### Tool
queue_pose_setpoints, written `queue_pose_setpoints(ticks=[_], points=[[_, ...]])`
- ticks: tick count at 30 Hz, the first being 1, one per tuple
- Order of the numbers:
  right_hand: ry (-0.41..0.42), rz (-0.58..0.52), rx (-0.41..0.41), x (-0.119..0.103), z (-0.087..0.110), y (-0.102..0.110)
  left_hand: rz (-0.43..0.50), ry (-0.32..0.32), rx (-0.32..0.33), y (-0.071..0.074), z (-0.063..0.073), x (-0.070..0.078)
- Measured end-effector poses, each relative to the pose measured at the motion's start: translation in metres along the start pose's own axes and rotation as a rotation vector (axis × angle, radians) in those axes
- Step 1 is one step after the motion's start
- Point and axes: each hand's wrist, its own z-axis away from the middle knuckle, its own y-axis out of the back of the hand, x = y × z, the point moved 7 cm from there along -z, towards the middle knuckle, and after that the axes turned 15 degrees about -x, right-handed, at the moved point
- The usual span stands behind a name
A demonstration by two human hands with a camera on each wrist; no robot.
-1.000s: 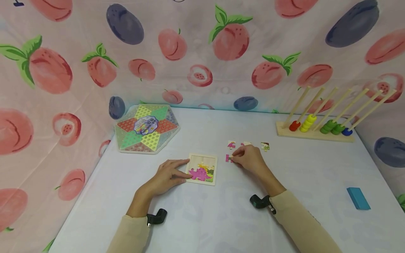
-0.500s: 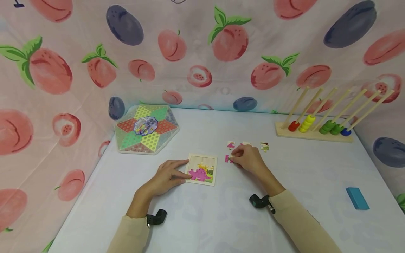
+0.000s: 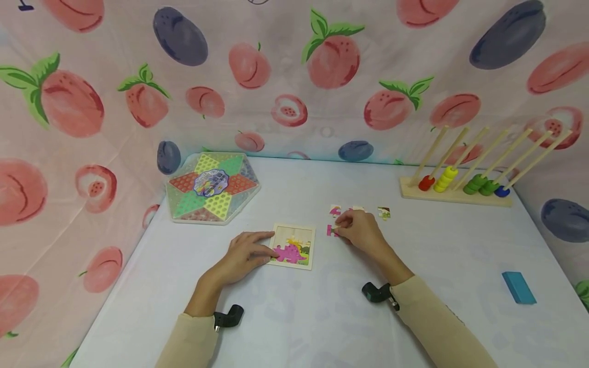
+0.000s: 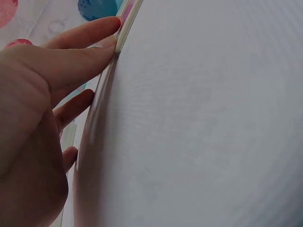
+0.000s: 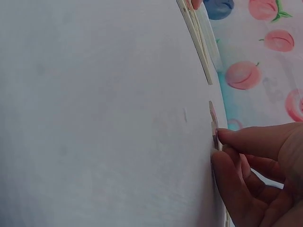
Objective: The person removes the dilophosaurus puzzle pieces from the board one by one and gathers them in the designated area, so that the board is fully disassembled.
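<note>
A small square wooden puzzle board [image 3: 286, 233] lies on the table, its lower part filled with a pink dinosaur picture and its upper part bare wood. My left hand [image 3: 241, 258] rests at the board's left edge, fingers extended, with thumb and index finger touching the frame. To the right of the board, my right hand [image 3: 363, 232] pinches a puzzle piece [image 5: 215, 135] low over the table, mostly covered by the fingers. Just left of those fingertips sits a pink puzzle piece [image 3: 330, 230]. Behind lie a pink-and-white piece [image 3: 335, 210], a partly hidden piece [image 3: 358, 208] and a green-brown piece [image 3: 384, 212].
A hexagonal Chinese checkers board [image 3: 211, 186] lies at the back left. At the back right stands a wooden bead counting rack [image 3: 455, 193] with upright rods. A blue block [image 3: 519, 288] lies on the right side of the white table [image 3: 313, 322]. A fruit-print cloth [image 3: 294, 66] hangs behind.
Both hands keep almost the same place. The whole head view shifts very slightly; the board and the pieces stay where they were.
</note>
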Motion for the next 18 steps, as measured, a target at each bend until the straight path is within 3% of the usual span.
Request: queue_pose_setpoints(ticks=[9, 18], points=[[0.097, 0.002, 0.003, -0.015, -0.005, -0.001, -0.031, -0.032, 0.009, 0.0, 0.0, -0.001], [0.335, 0.076, -0.193, -0.062, -0.01, -0.028, -0.037, -0.002, -0.017, -0.001, 0.0, -0.001]])
